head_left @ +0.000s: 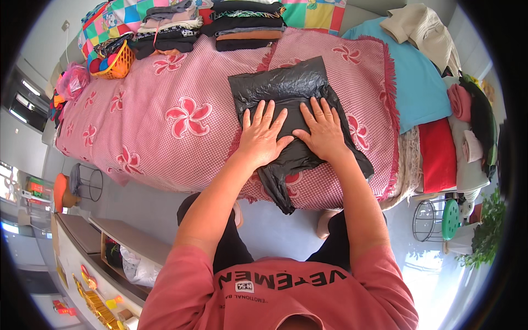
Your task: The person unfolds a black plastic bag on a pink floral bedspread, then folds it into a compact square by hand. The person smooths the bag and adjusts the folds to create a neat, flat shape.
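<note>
A black plastic bag (278,85) lies flat on a pink patterned blanket (148,110), its upper part smooth and its loose handles trailing toward me. My left hand (261,135) rests palm down on the bag's left side with fingers spread. On the right side, my right hand (322,132) presses flat in the same way, its thumb close to the left one. Whatever is inside the bag is hidden. Neither hand grips anything.
Folded dark clothes (245,25) are stacked at the back, beside another clothes pile (168,30). A yellow basket (118,63) with yarn-like balls stands far left. Light blue cloth (415,82) and red cloth (438,157) lie to the right. A green-topped stool (451,219) stands lower right.
</note>
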`<state>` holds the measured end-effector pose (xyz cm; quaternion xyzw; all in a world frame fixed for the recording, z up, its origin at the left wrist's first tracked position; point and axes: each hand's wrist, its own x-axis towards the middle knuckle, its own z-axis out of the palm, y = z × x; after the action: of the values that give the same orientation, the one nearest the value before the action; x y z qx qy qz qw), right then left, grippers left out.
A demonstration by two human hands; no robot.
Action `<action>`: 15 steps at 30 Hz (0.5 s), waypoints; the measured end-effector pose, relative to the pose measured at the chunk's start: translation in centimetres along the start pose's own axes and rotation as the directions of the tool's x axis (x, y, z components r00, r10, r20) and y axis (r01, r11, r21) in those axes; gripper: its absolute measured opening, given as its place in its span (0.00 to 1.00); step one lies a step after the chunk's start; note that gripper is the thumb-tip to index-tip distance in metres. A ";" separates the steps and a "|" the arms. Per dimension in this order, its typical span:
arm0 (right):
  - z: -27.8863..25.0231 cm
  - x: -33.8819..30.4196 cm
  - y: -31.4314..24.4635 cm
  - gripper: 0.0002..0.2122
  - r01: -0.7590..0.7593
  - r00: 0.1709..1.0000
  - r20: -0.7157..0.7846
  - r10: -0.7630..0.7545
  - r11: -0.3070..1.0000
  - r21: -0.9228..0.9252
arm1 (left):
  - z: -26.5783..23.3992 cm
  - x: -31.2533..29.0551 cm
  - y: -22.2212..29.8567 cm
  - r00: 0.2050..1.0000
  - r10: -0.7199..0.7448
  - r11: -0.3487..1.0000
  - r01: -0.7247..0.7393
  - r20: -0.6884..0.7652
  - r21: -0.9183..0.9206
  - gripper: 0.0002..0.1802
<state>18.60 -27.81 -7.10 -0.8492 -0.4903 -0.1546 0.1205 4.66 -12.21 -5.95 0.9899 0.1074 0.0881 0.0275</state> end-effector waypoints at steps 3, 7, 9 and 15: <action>0.1 0.0 1.6 0.35 -0.050 0.999 0.011 0.050 0.999 -0.015 | 0.5 0.0 -1.4 0.998 -0.018 1.000 0.017 -0.064 -0.021 0.38; -0.2 -0.5 3.6 0.33 -0.124 0.992 -0.006 0.124 0.989 -0.082 | 0.5 0.2 -3.9 0.987 -0.146 0.989 0.145 -0.067 -0.014 0.38; -0.5 -0.7 4.7 0.33 -0.190 0.982 0.002 0.191 0.977 -0.093 | 0.6 0.2 -5.6 0.972 -0.230 0.973 0.229 -0.051 -0.022 0.40; -3.8 -1.7 7.0 0.32 -0.342 0.935 0.014 0.355 0.912 -0.228 | -2.8 0.0 -5.9 0.921 -0.380 0.917 0.387 -0.089 0.094 0.41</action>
<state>23.33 -33.93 -4.58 -0.9351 -0.3138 -0.1607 0.0370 2.96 -6.36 -3.65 0.9460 0.3049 0.1087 -0.0140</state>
